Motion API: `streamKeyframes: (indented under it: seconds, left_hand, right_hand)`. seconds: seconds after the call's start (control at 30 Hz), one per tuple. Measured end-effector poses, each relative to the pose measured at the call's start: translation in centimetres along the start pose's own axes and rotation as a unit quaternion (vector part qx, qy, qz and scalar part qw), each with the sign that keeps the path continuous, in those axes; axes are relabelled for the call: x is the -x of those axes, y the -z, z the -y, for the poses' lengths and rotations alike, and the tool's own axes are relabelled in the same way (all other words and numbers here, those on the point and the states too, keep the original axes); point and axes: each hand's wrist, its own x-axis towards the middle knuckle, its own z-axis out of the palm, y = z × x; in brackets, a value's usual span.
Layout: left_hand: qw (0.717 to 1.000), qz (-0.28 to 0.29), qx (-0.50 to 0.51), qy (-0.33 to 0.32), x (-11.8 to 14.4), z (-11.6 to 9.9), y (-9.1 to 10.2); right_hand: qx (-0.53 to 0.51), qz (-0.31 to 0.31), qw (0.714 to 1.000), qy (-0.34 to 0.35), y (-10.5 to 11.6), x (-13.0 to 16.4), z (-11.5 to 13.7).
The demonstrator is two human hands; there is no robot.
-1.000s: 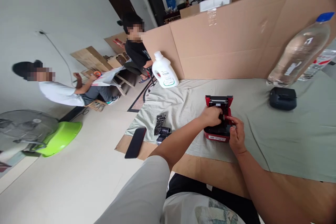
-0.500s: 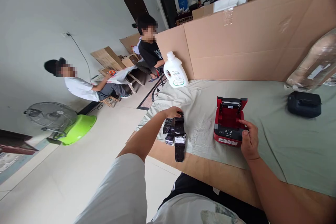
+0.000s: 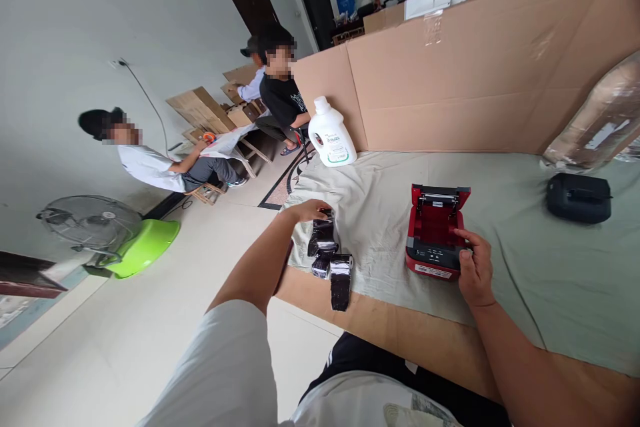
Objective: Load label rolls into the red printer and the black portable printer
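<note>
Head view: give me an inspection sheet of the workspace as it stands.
Surface: table under a grey-green cloth.
Job's things: red printer, lid open; black-wrapped rolls at the cloth's left edge.
Clutter: white jug, black device, clear bottle.
Hands: left hand on the rolls; right hand at the printer's right side.
Cables: one running down the wall.
Surroundings: cardboard partition, floor fan, green basin, seated people.

Red printer (image 3: 436,233) lies open; black rolls (image 3: 327,255), apparently wrapped, beside.
</note>
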Motion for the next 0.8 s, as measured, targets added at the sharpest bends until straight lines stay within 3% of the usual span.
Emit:
streamKeyframes:
  seconds: [0.13, 0.3, 0.43, 0.57, 0.7, 0.8]
  left_hand:
    - [0.989, 0.041, -0.067, 0.125, 0.3, 3.5, 1.4]
    - [0.987, 0.020, -0.077, 0.141, -0.3, 4.0, -2.0]
    - [0.988, -0.020, -0.080, 0.128, -0.8, 2.6, -4.1]
    - [0.991, -0.049, -0.088, 0.083, -1.0, 0.6, -4.4]
    - [0.993, -0.059, -0.085, 0.055, -0.9, -1.7, -3.2]
    - [0.998, -0.054, 0.029, -0.009, 0.0, -4.7, -0.7]
  right_hand:
    - [0.003, 0.002, 1.000, -0.003, 0.0, 0.0, 0.0]
    - [0.004, 0.004, 1.000, -0.001, 0.1, 0.0, -0.1]
    - [0.004, 0.010, 1.000, -0.006, 0.1, 0.0, 0.0]
    - [0.006, 0.004, 1.000, -0.005, 0.1, 0.0, 0.1]
    - [0.001, 0.011, 1.000, -0.014, 0.2, -0.2, 0.3]
    - [0.002, 0.013, 1.000, -0.019, 0.3, -0.3, 0.4]
